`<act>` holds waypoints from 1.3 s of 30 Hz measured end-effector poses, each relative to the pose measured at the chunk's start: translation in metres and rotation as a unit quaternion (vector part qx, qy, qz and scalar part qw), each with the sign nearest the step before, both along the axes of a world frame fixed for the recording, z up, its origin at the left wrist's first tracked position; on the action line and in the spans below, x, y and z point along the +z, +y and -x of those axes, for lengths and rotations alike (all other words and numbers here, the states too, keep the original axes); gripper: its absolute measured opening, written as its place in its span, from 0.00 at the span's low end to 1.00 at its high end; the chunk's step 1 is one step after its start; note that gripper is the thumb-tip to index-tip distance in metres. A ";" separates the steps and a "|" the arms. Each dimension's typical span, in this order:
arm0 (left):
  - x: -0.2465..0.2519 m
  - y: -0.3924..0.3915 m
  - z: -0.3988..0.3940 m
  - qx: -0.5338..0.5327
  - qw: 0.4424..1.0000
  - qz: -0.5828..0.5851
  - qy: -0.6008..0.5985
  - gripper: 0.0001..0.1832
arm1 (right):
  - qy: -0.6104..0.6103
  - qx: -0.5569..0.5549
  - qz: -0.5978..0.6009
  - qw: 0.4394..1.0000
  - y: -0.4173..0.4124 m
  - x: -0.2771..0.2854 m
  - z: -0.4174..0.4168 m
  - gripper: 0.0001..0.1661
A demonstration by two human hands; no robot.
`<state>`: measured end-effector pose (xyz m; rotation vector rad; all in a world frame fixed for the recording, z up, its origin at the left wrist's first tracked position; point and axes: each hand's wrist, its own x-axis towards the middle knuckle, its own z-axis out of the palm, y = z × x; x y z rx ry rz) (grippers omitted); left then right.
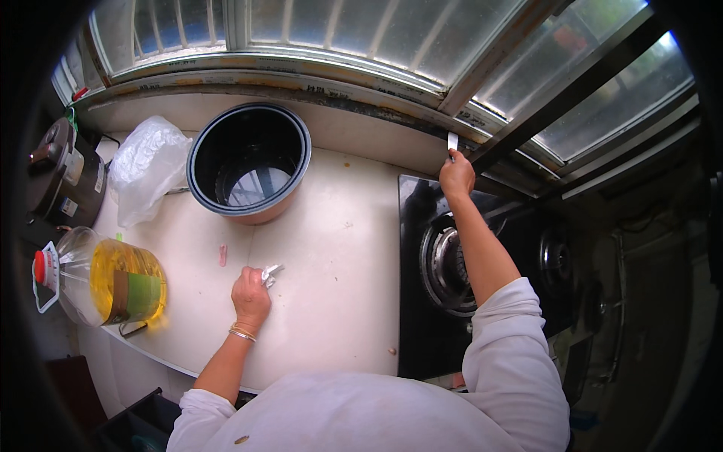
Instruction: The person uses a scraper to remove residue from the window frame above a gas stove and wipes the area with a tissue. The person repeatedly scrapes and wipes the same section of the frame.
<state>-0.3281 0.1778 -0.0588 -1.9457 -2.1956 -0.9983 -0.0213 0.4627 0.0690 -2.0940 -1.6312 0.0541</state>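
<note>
My left hand (251,296) rests low over the white countertop (339,271), its fingers closed around a crumpled white scrap (271,274), perhaps tissue or thin plastic. Stretched out over the back of the black gas stove (415,271), my right hand (458,176) grips a small flat white piece (453,140) that points up towards the window ledge. What this piece is made of is too small to tell. Beyond my left hand stands a rice cooker's inner pot (271,214), dark inside, with a reflection at its bottom. A small pink strip (223,255) lies near the left hand.
At the left are a large bottle of yellow cooking oil (130,282), a clear plastic bag (149,164) and a dark electric cooker (68,175). The barred window (339,28) runs along the back. A metal burner (449,260) lies under my right forearm. Small crumbs dot the counter.
</note>
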 end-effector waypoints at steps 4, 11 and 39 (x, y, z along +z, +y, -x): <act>-0.004 0.001 0.002 -0.003 1.000 -0.005 -0.001 0.07 | 0.085 0.086 -0.125 0.985 0.011 -0.018 -0.026 0.17; -0.001 0.000 0.002 0.006 1.000 -0.004 0.001 0.06 | 0.024 0.114 -0.057 0.992 -0.008 -0.001 -0.003 0.16; -0.003 0.001 0.004 0.011 1.000 0.004 0.006 0.07 | -0.034 0.143 -0.058 0.987 -0.017 -0.010 0.023 0.14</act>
